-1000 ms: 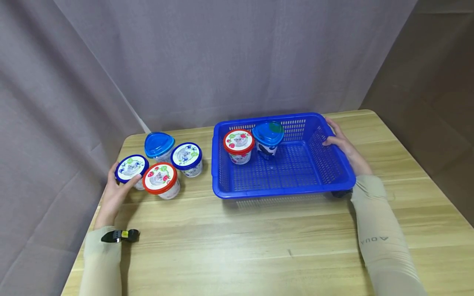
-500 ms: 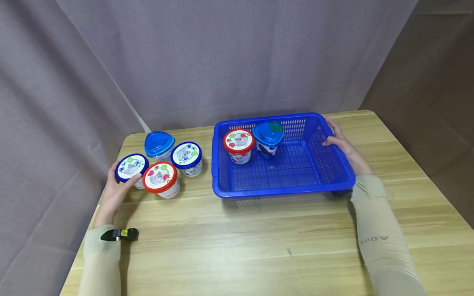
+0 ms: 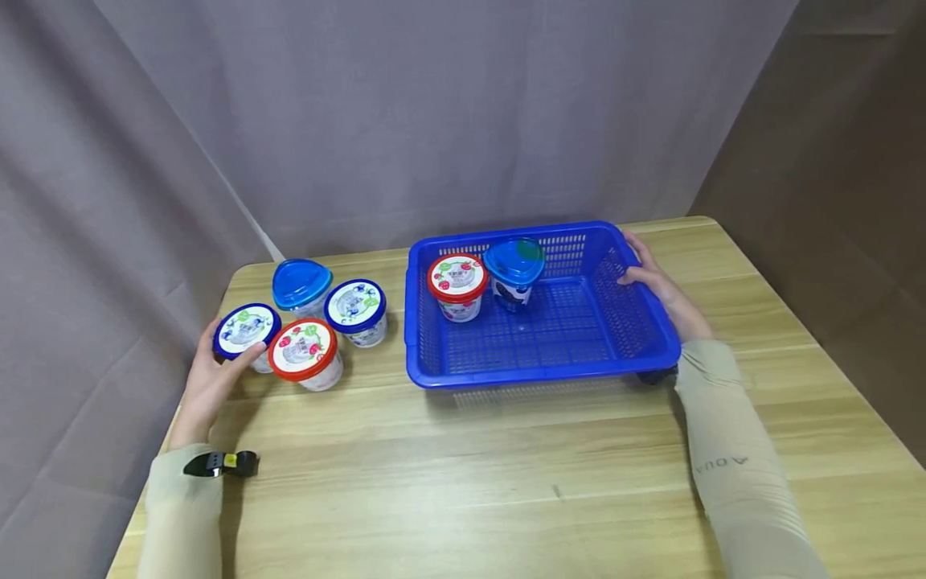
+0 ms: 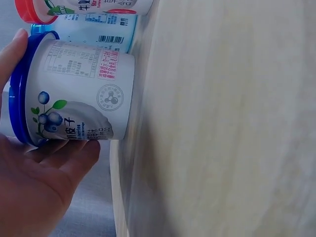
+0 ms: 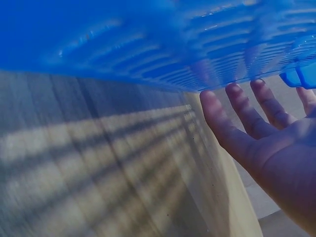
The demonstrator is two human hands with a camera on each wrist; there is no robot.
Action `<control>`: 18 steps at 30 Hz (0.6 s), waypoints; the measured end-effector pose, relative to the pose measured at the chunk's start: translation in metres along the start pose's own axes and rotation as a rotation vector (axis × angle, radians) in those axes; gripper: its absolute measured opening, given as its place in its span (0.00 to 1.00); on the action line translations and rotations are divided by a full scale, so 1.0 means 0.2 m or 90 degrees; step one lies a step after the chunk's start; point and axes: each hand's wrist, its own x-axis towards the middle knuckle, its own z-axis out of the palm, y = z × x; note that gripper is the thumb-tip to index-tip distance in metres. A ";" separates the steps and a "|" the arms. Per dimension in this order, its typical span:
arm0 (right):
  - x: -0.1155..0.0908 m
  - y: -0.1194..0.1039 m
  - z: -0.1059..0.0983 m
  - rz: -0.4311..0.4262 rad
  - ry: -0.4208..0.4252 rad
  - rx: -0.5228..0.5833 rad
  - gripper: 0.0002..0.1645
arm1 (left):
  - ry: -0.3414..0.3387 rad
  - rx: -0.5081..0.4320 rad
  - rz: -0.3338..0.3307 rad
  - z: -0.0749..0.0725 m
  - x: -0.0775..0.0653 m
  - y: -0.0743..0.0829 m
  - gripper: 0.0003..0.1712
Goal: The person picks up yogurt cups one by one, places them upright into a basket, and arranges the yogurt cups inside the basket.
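Note:
A yogurt cup with a dark blue lid and blueberry print [image 3: 247, 330] stands at the left end of the table. My left hand [image 3: 210, 379] holds this cup, thumb on the near side of the lid and fingers round the far side. In the left wrist view its white wall [image 4: 81, 91] shows blueberries and small print. My right hand [image 3: 661, 287] grips the right end of a blue plastic basket [image 3: 538, 371], with the thumb over the rim. From the right wrist view, the fingertips [image 5: 212, 103] press against the slotted wall from outside.
Beside the held cup stand a red-lidded cup [image 3: 304, 350], another blue-lidded cup [image 3: 355, 306] and a cup with a light blue rounded-triangle lid [image 3: 301, 283]. The basket contains a red-lidded cup [image 3: 457, 277] and a blue-lidded cup [image 3: 514, 261]. A grey curtain [image 3: 463, 121] hangs behind the table.
Everything in the head view sits slightly farther left than before. The hands, cups and basket keep the same places relative to one another.

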 end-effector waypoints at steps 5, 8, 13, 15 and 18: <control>0.03 0.02 0.02 -0.089 0.000 -0.002 0.48 | 0.038 -0.002 0.005 -0.02 -0.01 -0.01 0.63; 0.04 0.02 0.01 -0.092 -0.003 -0.003 0.48 | 0.072 -0.011 0.018 -0.05 -0.01 0.00 0.60; 0.03 0.01 0.01 -0.064 0.001 -0.003 0.50 | 0.144 -0.019 0.055 -0.11 0.00 0.07 0.56; 0.03 0.01 0.01 -0.062 0.005 -0.015 0.51 | 0.174 -0.022 0.068 -0.13 0.00 0.13 0.54; 0.02 0.01 0.00 -0.052 0.008 -0.012 0.50 | 0.189 -0.029 0.091 -0.16 0.00 0.24 0.52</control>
